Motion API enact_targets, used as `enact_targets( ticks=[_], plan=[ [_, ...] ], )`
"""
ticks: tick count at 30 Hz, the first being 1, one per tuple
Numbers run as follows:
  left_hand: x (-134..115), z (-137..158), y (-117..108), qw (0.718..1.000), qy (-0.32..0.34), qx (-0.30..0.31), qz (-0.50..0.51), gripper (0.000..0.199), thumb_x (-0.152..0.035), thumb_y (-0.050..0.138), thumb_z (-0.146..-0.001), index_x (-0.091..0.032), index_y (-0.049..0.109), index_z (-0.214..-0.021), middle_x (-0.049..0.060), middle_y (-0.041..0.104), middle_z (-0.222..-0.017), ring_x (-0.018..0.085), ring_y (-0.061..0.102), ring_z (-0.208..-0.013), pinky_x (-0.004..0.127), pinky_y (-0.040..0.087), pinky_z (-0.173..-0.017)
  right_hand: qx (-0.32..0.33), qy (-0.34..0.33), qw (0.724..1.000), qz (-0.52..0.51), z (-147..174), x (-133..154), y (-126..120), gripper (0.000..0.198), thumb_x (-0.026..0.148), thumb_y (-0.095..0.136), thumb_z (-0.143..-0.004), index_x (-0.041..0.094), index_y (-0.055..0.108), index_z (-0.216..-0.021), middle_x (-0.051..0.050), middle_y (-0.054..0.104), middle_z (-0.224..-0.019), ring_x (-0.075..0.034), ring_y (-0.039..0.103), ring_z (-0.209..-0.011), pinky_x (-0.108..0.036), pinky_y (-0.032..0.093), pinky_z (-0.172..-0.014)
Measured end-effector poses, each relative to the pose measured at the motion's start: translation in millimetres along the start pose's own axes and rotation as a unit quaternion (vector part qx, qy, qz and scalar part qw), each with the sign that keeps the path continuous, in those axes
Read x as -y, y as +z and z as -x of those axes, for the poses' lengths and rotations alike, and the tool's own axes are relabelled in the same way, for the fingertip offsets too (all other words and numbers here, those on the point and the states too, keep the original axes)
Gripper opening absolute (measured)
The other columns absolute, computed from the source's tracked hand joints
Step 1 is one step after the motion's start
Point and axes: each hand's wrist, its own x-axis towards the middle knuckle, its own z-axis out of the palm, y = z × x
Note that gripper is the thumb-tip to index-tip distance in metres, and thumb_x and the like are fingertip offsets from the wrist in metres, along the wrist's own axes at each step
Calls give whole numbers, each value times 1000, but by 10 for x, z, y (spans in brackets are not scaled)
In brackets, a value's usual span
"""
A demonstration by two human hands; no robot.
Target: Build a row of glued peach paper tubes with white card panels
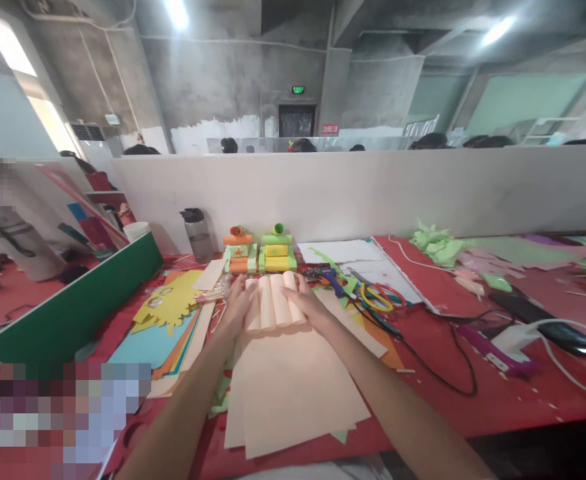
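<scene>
Several cream paper rolls (275, 303) lie side by side, upright to my view, between my two hands. My left hand (239, 308) is closed around the left edge of the row. On the opposite side, my right hand (307, 301) grips the rightmost roll, its thumb lying over the front. Beneath them, flat cream paper sheets (297, 393) overlap on the red table (423, 407). Behind the rolls stand two small paper models, an orange one (239, 250) and a green and yellow one (277, 250), each built from stacked rolls.
Left are yellow cut paper (170, 300), blue sheets (147, 343), a green divider (73, 300) and a water bottle (199, 233). Right are scissors (380, 297), a blue glue gun (333, 281), a purple power strip (497, 350) with cables and a black phone (547, 323). A white partition (333, 193) stands behind.
</scene>
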Motion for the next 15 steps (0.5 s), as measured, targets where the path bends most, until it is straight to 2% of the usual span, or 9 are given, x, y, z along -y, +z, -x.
enact_targets(
  ticks=[1,4,7,10,12,15],
  plan=[
    [16,-29,-18,1000,-10,-16,-14,50,-44,66,-81,-22,56,-125,13,56,-136,30,53,-127,40,44,-103,-2,0,1000,16,5,6,2,55,41,65,-79,30,47,-131,-6,62,-130,-25,61,-114,-39,50,-95],
    [8,-101,-68,999,1,-15,-40,49,-36,67,-79,-21,56,-125,13,53,-140,29,50,-130,41,42,-106,0,-8,997,73,38,57,10,65,39,68,-77,28,45,-136,-8,52,-143,-29,49,-130,-44,37,-108],
    [-87,-152,-174,999,18,-24,-38,47,-30,66,-78,-20,54,-123,14,56,-135,27,53,-127,41,43,-104,32,-22,983,181,63,140,-17,70,31,64,-78,24,39,-144,-13,44,-150,-32,42,-137,-47,33,-111],
    [-211,-192,-353,994,63,-66,-57,38,-31,61,-81,-21,53,-117,11,60,-127,22,61,-113,35,52,-92,65,-32,966,247,51,207,-113,75,24,60,-79,21,31,-149,-16,44,-149,-32,45,-134,-48,36,-109],
    [-269,-213,-467,984,88,-81,-133,29,-32,54,-84,-20,53,-111,9,64,-117,19,66,-98,30,55,-78,68,-49,963,256,39,234,-209,75,24,59,-81,21,31,-150,-15,46,-148,-31,47,-132,-47,37,-108],
    [-283,-233,-547,962,84,-68,-251,25,-30,45,-87,-19,52,-108,7,67,-97,16,66,-74,27,53,-61,62,-78,953,286,62,280,-361,65,27,59,-84,24,37,-146,-13,51,-143,-28,48,-132,-44,37,-107]
  ],
)
